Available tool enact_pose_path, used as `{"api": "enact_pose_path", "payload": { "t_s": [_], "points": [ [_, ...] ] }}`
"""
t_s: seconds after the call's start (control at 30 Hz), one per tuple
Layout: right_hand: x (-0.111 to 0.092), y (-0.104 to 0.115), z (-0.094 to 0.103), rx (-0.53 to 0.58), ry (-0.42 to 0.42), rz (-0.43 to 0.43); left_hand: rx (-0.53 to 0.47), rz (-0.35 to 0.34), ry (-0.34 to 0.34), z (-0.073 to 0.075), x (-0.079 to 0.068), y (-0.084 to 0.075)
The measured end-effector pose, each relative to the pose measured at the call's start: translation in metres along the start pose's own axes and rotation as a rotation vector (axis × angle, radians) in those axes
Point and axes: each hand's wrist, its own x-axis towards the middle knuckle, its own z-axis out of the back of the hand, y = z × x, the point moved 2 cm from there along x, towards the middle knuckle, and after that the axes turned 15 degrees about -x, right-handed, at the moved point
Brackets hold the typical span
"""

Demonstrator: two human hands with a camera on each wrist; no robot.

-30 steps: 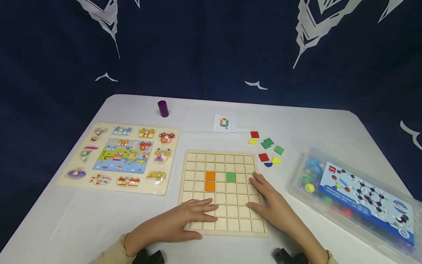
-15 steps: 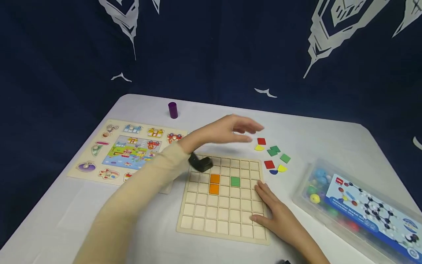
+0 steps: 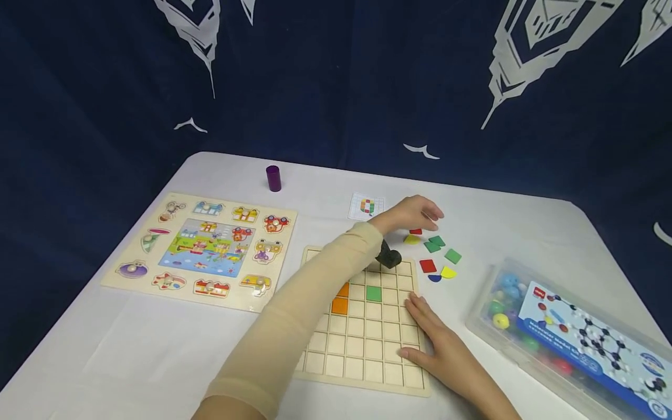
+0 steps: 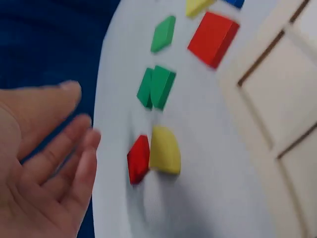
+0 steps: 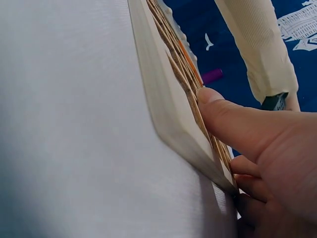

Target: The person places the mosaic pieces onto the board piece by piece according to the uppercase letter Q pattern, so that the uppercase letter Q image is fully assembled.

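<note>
My left hand [image 3: 412,213] hovers over the loose tiles beyond the board's far right corner, fingers loosely bent and holding nothing. Nearest below it lie a red tile [image 4: 138,159] and a yellow round-edged tile [image 4: 165,150]. Two green tiles [image 4: 162,87], another green tile [image 3: 453,256], a red tile [image 3: 427,266], a yellow tile [image 3: 448,272] and a dark blue half-round tile [image 3: 434,278] lie nearby. My right hand [image 3: 446,350] rests on the right edge of the wooden grid board [image 3: 362,350]. Orange tiles [image 3: 339,305], partly behind my left sleeve, and a green tile [image 3: 374,293] sit in its cells.
A small pattern card [image 3: 364,206] lies behind the board. To the left is a wooden vehicle puzzle [image 3: 247,300], with a purple cylinder [image 3: 273,178] behind it. A clear plastic box [image 3: 485,318] with a molecular model label stands at the right.
My left hand has lifted from the board's lower left and swung across to above the loose tiles. My right hand stays on the board's edge. The head view has shifted a little.
</note>
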Motion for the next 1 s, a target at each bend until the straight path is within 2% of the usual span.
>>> {"api": "enact_pose_path", "payload": {
  "t_s": [0.2,0.33,0.47,0.57,0.7,1.0],
  "points": [
    [0.002,-0.001,0.005,-0.004,0.005,0.016,0.208,0.163,-0.108,0.003,0.007,0.003],
    [0.001,-0.004,0.008,-0.018,-0.001,0.025,0.293,0.198,-0.124,0.001,0.010,0.005],
    [0.001,-0.005,0.008,-0.022,-0.001,0.036,0.380,0.196,-0.146,0.000,0.010,0.005],
    [0.001,-0.005,0.006,-0.017,0.004,0.035,0.403,0.205,-0.161,-0.001,0.010,0.007],
    [0.001,-0.004,0.004,-0.018,0.004,0.032,0.403,0.198,-0.174,-0.002,0.009,0.010],
    [0.001,-0.002,0.000,-0.016,0.018,0.021,0.368,0.111,-0.196,-0.004,0.003,0.012]
  ]
}}
